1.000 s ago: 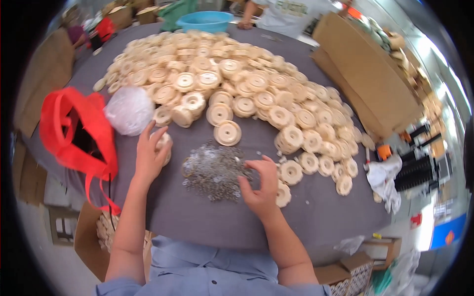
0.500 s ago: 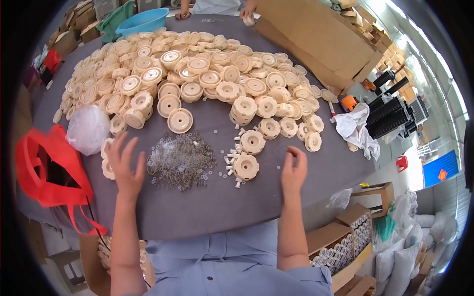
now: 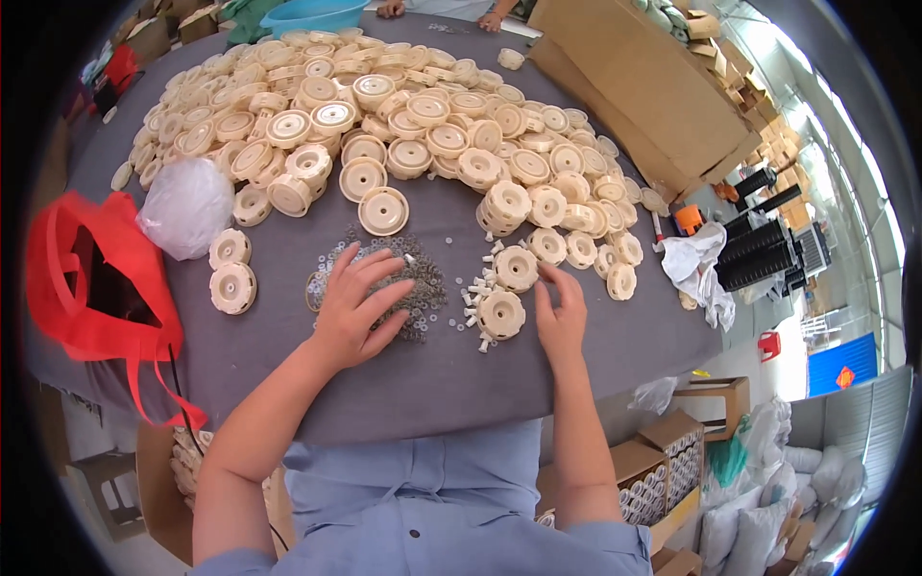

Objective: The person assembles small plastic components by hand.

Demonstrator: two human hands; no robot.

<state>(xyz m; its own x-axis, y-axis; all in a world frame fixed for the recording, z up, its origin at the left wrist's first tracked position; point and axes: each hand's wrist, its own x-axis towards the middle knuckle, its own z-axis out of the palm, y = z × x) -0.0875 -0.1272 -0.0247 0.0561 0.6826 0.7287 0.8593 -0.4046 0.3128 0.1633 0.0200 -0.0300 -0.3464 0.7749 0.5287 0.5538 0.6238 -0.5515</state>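
Observation:
My left hand (image 3: 363, 305) is spread open over a pile of small metal springs and translucent washers (image 3: 427, 288), its fingers covering part of the heap. My right hand (image 3: 563, 312), thumb and fingers slightly apart, is at the right edge of a cream round plastic part with a notched rim (image 3: 516, 269); it is not closed around it. Just nearer lies a second notched round part (image 3: 501, 315). Several small white plastic pegs (image 3: 473, 296) are scattered along the left side of these two. Two more cream round parts, one of them a notched piece (image 3: 232, 288), rest to the left of my left hand.
A large heap of cream round parts (image 3: 413, 120) spreads across the far half of the grey-covered table (image 3: 423, 389). At the left are a red bag (image 3: 106, 278) and a white plastic bag (image 3: 187, 209). A cardboard sheet (image 3: 639, 96) stands far right; another person's hands show at the far edge.
My left hand has moved right, from beside the two round parts to over the spring pile. The right hand has come closer to the notched parts. The other person's hand let go of a round piece.

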